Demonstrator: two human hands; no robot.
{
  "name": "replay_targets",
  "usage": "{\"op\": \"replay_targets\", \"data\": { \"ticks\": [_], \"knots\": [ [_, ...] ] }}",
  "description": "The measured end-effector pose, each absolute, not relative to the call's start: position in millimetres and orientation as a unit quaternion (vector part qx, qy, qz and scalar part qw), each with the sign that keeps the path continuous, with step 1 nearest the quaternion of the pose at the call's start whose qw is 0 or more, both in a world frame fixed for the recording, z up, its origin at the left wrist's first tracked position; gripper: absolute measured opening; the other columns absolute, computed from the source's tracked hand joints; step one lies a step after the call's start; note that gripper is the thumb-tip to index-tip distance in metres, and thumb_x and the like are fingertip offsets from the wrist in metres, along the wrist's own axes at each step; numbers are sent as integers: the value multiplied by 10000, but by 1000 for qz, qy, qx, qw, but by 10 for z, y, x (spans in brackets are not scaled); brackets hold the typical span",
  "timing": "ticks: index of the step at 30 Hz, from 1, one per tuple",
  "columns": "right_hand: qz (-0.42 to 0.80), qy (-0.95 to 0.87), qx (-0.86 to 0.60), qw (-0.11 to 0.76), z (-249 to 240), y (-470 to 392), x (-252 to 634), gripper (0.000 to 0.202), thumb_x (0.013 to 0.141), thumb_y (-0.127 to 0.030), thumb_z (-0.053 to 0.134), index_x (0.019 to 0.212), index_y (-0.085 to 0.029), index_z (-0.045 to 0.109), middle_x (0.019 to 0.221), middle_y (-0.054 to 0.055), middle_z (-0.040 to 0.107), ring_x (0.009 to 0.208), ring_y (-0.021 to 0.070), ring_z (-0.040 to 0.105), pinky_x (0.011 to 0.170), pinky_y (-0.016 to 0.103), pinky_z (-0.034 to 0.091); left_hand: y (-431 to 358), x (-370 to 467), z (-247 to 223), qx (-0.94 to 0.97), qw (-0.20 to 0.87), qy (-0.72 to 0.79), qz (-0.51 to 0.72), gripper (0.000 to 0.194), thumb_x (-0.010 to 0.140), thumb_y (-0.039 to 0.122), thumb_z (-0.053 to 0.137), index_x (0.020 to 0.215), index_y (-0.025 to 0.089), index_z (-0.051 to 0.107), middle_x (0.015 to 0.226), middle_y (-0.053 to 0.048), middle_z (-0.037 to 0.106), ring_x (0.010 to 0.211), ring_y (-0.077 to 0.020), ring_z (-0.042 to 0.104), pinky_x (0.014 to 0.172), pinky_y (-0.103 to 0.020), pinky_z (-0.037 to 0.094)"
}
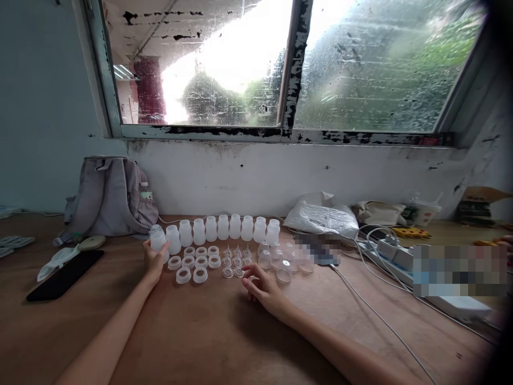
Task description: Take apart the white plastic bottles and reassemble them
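At the left end of a row of frosted baby bottles [223, 228], my left hand [154, 261] is closed around a baby bottle with a clear cap [157, 236]. The bottle stands upright in my fingers. My right hand [262, 289] hovers at the front of the small clear silicone nipples [227, 262], fingers curved and apart; its fingertips hide part of that group, and I see nothing held in it. White screw rings [194, 262] lie in rows between the bottles and my arms. Right of the nipples sit several clear dome caps [284, 271].
A grey backpack [108, 195] leans against the wall at left, with a black phone-like slab [66, 275] before it. A silvery plastic bag [323, 218] lies at back right. White cables [372, 315] and a power strip [401, 272] run along the right side.
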State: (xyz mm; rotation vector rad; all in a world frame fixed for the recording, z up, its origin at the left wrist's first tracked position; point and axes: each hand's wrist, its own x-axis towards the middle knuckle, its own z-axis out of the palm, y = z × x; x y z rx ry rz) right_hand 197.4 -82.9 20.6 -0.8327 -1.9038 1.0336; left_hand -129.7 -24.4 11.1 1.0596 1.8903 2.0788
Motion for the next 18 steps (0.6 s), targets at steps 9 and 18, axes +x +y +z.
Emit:
{"op": "replay_targets", "data": {
  "ticks": [9, 18],
  "knots": [
    [266, -785, -377, 413, 194, -770, 2013, 209, 814, -373, 423, 927, -204, 468, 700, -11, 499, 485, 80, 462, 456, 206, 380, -526, -1158, 440, 430, -191, 554, 687, 646, 666, 297, 585, 1226, 163, 291, 1281, -129, 277, 1203, -267, 246, 989, -423, 209],
    [54, -812, -487, 318, 111, -603, 2091, 238, 802, -255, 395, 1017, -196, 479, 839, 49, 572, 686, 158, 547, 612, 265, 395, -689, -542, 342, 824, -149, 442, 321, 196, 734, 276, 495, 560, 200, 542, 793, -48, 566, 826, -213, 503, 810, -380, 374]
  ]
}}
